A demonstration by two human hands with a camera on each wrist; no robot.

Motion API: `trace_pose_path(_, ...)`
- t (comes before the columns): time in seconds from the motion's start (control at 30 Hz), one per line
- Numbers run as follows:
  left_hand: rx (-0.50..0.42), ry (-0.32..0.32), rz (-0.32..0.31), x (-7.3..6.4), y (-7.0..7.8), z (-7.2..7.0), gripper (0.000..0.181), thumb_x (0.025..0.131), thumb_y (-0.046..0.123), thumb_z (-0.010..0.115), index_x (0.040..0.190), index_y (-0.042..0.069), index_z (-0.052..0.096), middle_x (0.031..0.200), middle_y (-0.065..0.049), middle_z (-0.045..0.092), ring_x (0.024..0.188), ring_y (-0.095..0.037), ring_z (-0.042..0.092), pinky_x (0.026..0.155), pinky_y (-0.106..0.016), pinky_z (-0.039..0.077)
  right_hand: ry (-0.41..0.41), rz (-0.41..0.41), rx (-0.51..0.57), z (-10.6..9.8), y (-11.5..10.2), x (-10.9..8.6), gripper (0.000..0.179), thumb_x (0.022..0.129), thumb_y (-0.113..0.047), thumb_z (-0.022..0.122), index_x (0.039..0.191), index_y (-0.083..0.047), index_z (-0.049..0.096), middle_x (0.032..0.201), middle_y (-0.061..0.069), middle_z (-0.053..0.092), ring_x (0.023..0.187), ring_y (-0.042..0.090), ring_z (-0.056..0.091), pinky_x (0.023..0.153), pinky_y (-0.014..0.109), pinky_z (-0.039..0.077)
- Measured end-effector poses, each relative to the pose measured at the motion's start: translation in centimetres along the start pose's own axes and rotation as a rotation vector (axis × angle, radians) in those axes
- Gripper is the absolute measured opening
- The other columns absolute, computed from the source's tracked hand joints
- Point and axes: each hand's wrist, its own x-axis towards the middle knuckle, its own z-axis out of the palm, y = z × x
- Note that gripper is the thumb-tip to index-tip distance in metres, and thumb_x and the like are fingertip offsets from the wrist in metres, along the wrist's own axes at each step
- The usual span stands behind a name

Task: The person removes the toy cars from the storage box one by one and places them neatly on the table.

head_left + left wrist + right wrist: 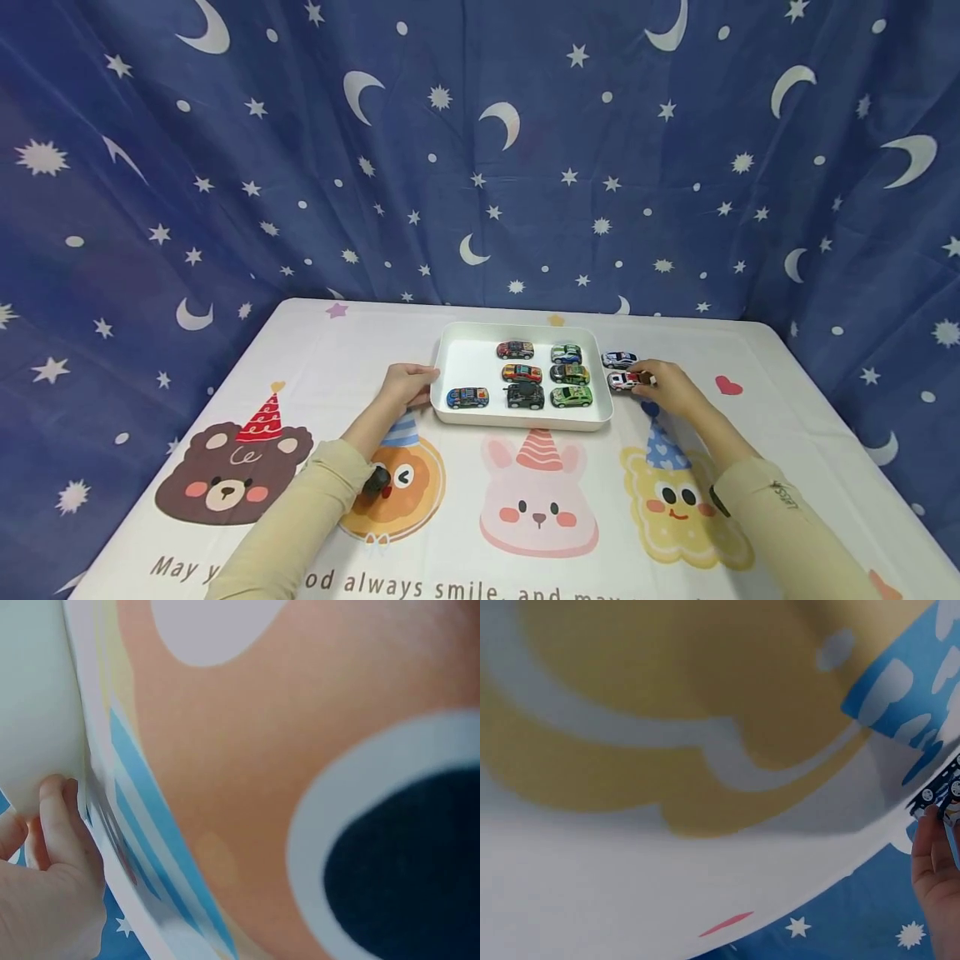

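Note:
A white tray (523, 423) lies on the table with several toy cars in it, among them a blue car (467, 397), a black car (524, 396) and a green car (572, 397). At the tray's left end, my left hand (406, 387) grips the rim; the left wrist view shows its fingers around the tray's corner. Just outside the right end, my right hand (666, 387) pinches the rear of a white and red toy car (622, 381). Behind that one stands a white and blue toy car (618, 360). The right wrist view catches my fingers only at its edge.
A white tablecloth (360, 342) printed with cartoon animals covers the table. Beyond its far edge hangs a dark blue curtain (517, 208) with moons and stars. Inside the tray, more cars stand in the middle and right, including a red and orange car (521, 373).

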Motion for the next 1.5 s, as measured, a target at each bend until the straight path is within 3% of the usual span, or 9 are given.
trace_pose_path(0.3, 0.003, -0.001, -0.007, -0.3, 0.0, 0.3, 0.031, 0.09, 0.016, 0.063, 0.116, -0.002, 0.062, 0.115, -0.022, 0.064, 0.061, -0.005, 0.061, 0.061, -0.019, 0.058, -0.04, 0.008, -0.028, 0.5, 0.3, 0.7, 0.03, 0.085, -0.004, 0.066, 0.111, 0.01, 0.061, 0.104, 0.027, 0.063, 0.09, 0.035, 0.06, 0.084, 0.052, 0.052)
trace_pose_path(0.6, 0.009, 0.008, -0.014, -0.4, -0.3, 0.1, 0.03, 0.09, 0.016, 0.064, 0.115, -0.001, 0.063, 0.113, -0.021, 0.065, 0.062, -0.005, 0.061, 0.061, -0.018, 0.058, -0.091, 0.073, -0.072, 0.9, 0.0, 1.1, 0.032, 0.086, -0.007, 0.067, 0.113, 0.009, 0.061, 0.109, 0.028, 0.062, 0.097, 0.038, 0.059, 0.091, 0.053, 0.05)
trace_pose_path(0.87, 0.009, 0.009, -0.014, -0.4, -0.2, 0.1, 0.031, 0.09, 0.016, 0.063, 0.116, -0.001, 0.062, 0.115, -0.021, 0.064, 0.06, -0.005, 0.06, 0.062, -0.019, 0.058, -0.115, 0.061, -0.125, 0.7, -0.4, 1.6, 0.034, 0.085, -0.006, 0.067, 0.114, 0.01, 0.06, 0.11, 0.029, 0.062, 0.101, 0.041, 0.06, 0.093, 0.053, 0.049)
trace_pose_path(1.5, 0.023, 0.012, -0.002, -0.6, 0.3, 0.1, 0.034, 0.091, 0.017, 0.063, 0.119, 0.0, 0.061, 0.12, -0.022, 0.062, 0.063, -0.004, 0.06, 0.06, -0.015, 0.056, -0.059, 0.099, -0.063, 0.0, -0.3, 0.5, 0.036, 0.084, -0.003, 0.066, 0.117, 0.009, 0.058, 0.111, 0.028, 0.061, 0.1, 0.04, 0.059, 0.091, 0.053, 0.051)
